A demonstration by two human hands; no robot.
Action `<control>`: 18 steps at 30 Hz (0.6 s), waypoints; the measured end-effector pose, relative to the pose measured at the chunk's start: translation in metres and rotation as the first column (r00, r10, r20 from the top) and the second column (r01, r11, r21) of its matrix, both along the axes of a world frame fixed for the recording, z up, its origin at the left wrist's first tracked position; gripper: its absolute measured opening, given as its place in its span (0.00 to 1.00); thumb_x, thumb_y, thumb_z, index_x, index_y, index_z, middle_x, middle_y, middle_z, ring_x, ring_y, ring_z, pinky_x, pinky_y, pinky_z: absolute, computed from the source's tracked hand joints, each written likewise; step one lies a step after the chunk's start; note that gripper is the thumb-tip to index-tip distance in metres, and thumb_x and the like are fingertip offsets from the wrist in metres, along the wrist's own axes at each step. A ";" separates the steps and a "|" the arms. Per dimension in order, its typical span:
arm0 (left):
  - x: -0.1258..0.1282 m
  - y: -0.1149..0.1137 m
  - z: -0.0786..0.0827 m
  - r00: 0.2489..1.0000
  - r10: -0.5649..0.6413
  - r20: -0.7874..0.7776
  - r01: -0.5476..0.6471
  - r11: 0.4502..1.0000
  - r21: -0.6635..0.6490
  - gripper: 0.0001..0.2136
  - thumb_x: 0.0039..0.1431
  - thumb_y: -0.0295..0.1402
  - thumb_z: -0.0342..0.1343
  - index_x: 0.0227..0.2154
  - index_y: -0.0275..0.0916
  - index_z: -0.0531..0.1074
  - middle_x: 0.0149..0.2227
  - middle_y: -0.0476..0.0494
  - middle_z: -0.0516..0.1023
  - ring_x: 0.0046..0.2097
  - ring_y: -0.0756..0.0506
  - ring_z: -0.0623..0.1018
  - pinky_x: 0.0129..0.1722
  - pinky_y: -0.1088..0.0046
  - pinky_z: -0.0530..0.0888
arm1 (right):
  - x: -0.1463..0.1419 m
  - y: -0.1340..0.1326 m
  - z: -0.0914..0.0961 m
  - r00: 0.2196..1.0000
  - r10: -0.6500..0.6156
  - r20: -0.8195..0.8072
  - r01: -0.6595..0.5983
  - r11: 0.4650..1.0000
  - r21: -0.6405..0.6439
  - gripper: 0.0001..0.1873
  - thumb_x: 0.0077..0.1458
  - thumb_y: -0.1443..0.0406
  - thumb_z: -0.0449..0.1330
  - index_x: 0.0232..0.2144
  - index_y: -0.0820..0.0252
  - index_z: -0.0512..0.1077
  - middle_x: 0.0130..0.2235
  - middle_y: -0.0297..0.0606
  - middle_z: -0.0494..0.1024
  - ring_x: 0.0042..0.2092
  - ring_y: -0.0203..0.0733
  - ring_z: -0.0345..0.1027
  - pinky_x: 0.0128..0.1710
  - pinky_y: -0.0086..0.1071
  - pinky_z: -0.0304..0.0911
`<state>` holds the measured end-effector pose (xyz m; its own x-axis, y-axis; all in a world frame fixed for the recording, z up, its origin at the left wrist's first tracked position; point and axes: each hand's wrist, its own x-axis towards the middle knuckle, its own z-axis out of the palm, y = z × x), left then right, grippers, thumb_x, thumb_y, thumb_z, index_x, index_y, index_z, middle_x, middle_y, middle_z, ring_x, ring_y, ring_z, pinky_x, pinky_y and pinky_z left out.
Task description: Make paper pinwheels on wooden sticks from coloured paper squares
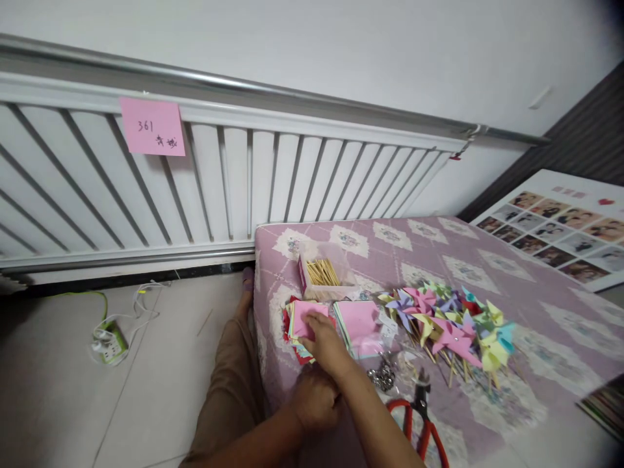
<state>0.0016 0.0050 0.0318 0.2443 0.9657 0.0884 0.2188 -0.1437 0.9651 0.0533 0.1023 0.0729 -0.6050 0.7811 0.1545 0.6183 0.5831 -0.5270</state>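
Observation:
My right hand (322,341) rests on a stack of colored square paper (307,311), pink sheet on top. Its thumb and fingers are apart, touching the sheet. Below the right wrist, my left hand (316,398) is closed in a fist; what it may hold is hidden. A second paper stack (359,320), also topped with pink, lies to the right under some clear plastic. Behind the stacks stands a clear box (336,260) of thin wooden sticks (323,272). Finished paper pinwheels (453,325) on sticks are heaped farther right.
Red-handled pliers (422,409) and a bag of small metal parts (383,376) lie near my right forearm. The floral bed cover (390,240) meets a white radiator (283,175). A green power strip (113,343) with cables sits on the floor. A photo board (550,227) stands at right.

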 end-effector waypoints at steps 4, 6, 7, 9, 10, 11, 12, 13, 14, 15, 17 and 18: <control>-0.009 -0.018 -0.018 0.973 0.057 -0.222 -0.027 0.990 0.139 0.12 0.50 0.26 0.51 0.37 0.40 0.75 0.38 0.38 0.78 0.43 0.39 0.72 0.46 0.61 0.64 | -0.002 -0.003 -0.007 1.000 -0.011 0.011 0.011 1.000 0.008 0.27 0.42 0.72 0.67 0.48 0.65 0.73 0.52 0.56 0.72 0.55 0.56 0.64 0.54 0.49 0.60; -0.014 -0.030 -0.028 0.960 0.099 -0.264 -0.058 0.985 0.161 0.10 0.49 0.24 0.51 0.32 0.39 0.75 0.33 0.40 0.77 0.38 0.42 0.72 0.42 0.64 0.65 | -0.003 -0.004 -0.008 1.000 -0.015 0.003 0.015 1.000 0.015 0.27 0.42 0.72 0.67 0.48 0.64 0.74 0.51 0.55 0.73 0.54 0.56 0.65 0.55 0.49 0.60; -0.018 -0.035 -0.032 0.958 0.111 -0.265 -0.068 0.984 0.166 0.10 0.48 0.24 0.50 0.31 0.39 0.74 0.31 0.40 0.77 0.37 0.43 0.72 0.40 0.66 0.65 | -0.003 -0.005 -0.008 1.000 -0.017 -0.004 0.017 1.000 0.019 0.26 0.42 0.72 0.66 0.48 0.64 0.74 0.51 0.55 0.73 0.54 0.56 0.65 0.55 0.49 0.60; -0.025 -0.046 -0.035 0.964 0.130 -0.231 -0.099 0.985 0.143 0.10 0.48 0.23 0.50 0.30 0.38 0.74 0.31 0.41 0.77 0.36 0.45 0.72 0.38 0.69 0.65 | -0.003 -0.005 -0.009 1.000 -0.022 -0.020 0.022 0.999 0.028 0.25 0.43 0.72 0.66 0.48 0.65 0.74 0.51 0.54 0.74 0.53 0.55 0.65 0.55 0.48 0.60; -0.028 -0.050 -0.036 0.969 0.141 -0.204 -0.120 0.986 0.115 0.10 0.48 0.22 0.50 0.30 0.38 0.74 0.32 0.42 0.77 0.36 0.45 0.72 0.38 0.70 0.66 | -0.003 -0.006 -0.009 0.999 -0.025 -0.030 0.025 0.999 0.032 0.24 0.43 0.72 0.65 0.47 0.65 0.74 0.50 0.54 0.74 0.53 0.54 0.66 0.55 0.48 0.60; -0.031 -0.054 -0.035 0.972 0.156 -0.177 -0.144 0.987 0.075 0.10 0.48 0.22 0.50 0.31 0.38 0.73 0.32 0.42 0.77 0.36 0.46 0.73 0.38 0.71 0.66 | -0.003 -0.006 -0.010 0.999 -0.027 -0.041 0.029 0.999 0.037 0.23 0.44 0.72 0.64 0.47 0.65 0.74 0.50 0.54 0.74 0.53 0.54 0.66 0.55 0.47 0.60; -0.034 -0.057 -0.034 0.973 0.173 -0.153 -0.170 0.985 0.030 0.10 0.48 0.22 0.49 0.30 0.38 0.73 0.32 0.43 0.77 0.36 0.46 0.73 0.38 0.72 0.66 | -0.003 -0.005 -0.011 0.998 -0.029 -0.052 0.032 0.999 0.042 0.22 0.45 0.72 0.63 0.46 0.66 0.75 0.50 0.54 0.75 0.52 0.53 0.67 0.55 0.47 0.60; -0.036 -0.059 -0.033 0.972 0.191 -0.133 -0.195 0.981 -0.018 0.09 0.48 0.23 0.49 0.30 0.38 0.73 0.32 0.44 0.77 0.35 0.47 0.73 0.38 0.72 0.66 | -0.003 -0.005 -0.012 0.997 -0.032 -0.065 0.035 0.998 0.047 0.20 0.47 0.73 0.61 0.46 0.66 0.75 0.49 0.53 0.75 0.52 0.52 0.67 0.54 0.47 0.61; -0.038 -0.062 -0.031 0.972 0.206 -0.115 -0.214 0.975 -0.065 0.09 0.48 0.23 0.49 0.29 0.37 0.73 0.31 0.44 0.76 0.35 0.47 0.73 0.37 0.73 0.66 | -0.003 -0.004 -0.014 0.996 -0.034 -0.079 0.038 0.998 0.052 0.19 0.48 0.73 0.59 0.45 0.66 0.75 0.48 0.52 0.76 0.51 0.51 0.68 0.54 0.47 0.61; -0.040 -0.064 -0.030 0.971 0.220 -0.097 -0.230 0.967 -0.111 0.08 0.48 0.23 0.49 0.28 0.37 0.72 0.30 0.45 0.76 0.34 0.47 0.72 0.36 0.73 0.66 | -0.003 -0.004 -0.015 0.995 -0.037 -0.096 0.042 0.998 0.056 0.18 0.49 0.73 0.57 0.44 0.66 0.76 0.47 0.52 0.77 0.50 0.50 0.69 0.54 0.46 0.62; -0.044 -0.067 -0.028 0.967 0.249 -0.053 -0.254 0.949 -0.186 0.07 0.49 0.25 0.49 0.27 0.37 0.72 0.28 0.47 0.75 0.33 0.48 0.72 0.35 0.74 0.66 | -0.003 -0.002 -0.018 0.989 -0.043 -0.138 0.052 0.997 0.063 0.16 0.52 0.73 0.54 0.41 0.65 0.77 0.45 0.51 0.78 0.48 0.50 0.71 0.52 0.46 0.64; -0.045 -0.069 -0.026 0.965 0.261 -0.031 -0.262 0.942 -0.211 0.07 0.49 0.25 0.48 0.26 0.37 0.71 0.28 0.47 0.75 0.33 0.48 0.72 0.35 0.74 0.66 | -0.003 -0.001 -0.018 0.985 -0.048 -0.163 0.060 0.996 0.067 0.16 0.53 0.72 0.53 0.40 0.64 0.77 0.44 0.51 0.79 0.47 0.50 0.72 0.51 0.46 0.65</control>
<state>-0.0438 -0.0638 0.0053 -0.0196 0.9919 -0.1255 0.2238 0.1267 0.9664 0.0505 0.1016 0.0549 -0.5248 0.7956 0.3026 0.5605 0.5906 -0.5806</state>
